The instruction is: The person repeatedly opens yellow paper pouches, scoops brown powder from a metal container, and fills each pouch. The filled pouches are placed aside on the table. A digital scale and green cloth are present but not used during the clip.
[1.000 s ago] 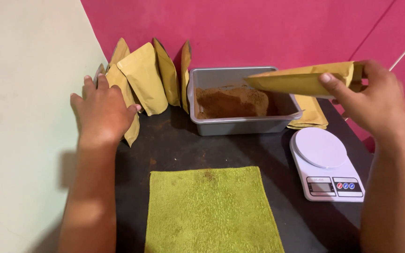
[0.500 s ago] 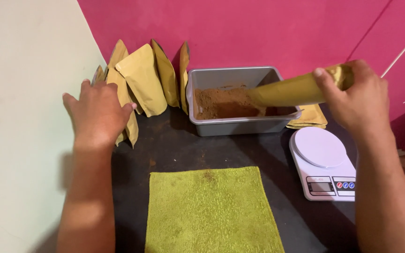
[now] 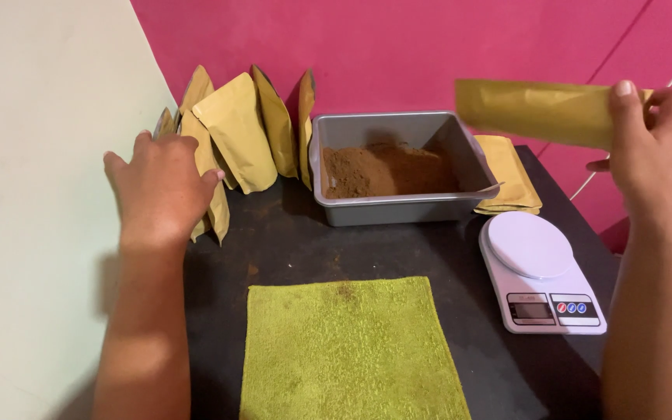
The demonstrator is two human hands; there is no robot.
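My right hand (image 3: 651, 144) holds a flat tan paper pouch (image 3: 538, 113) in the air, above and to the right of a grey metal tray (image 3: 398, 206) that contains brown powder (image 3: 383, 169). My left hand (image 3: 157, 187) rests with fingers spread on one of several filled tan pouches (image 3: 235, 132) standing in a row at the back left of the dark table. A white digital kitchen scale (image 3: 542, 272) sits below my right hand, with nothing on its platform.
A green cloth (image 3: 348, 350) lies flat at the table's front. A stack of flat tan pouches (image 3: 511, 179) lies behind the scale, right of the tray. A pink wall stands behind, a pale wall at left.
My right hand has lifted the pouch up and to the right, away from the tray. My left hand has stayed on the standing pouches.
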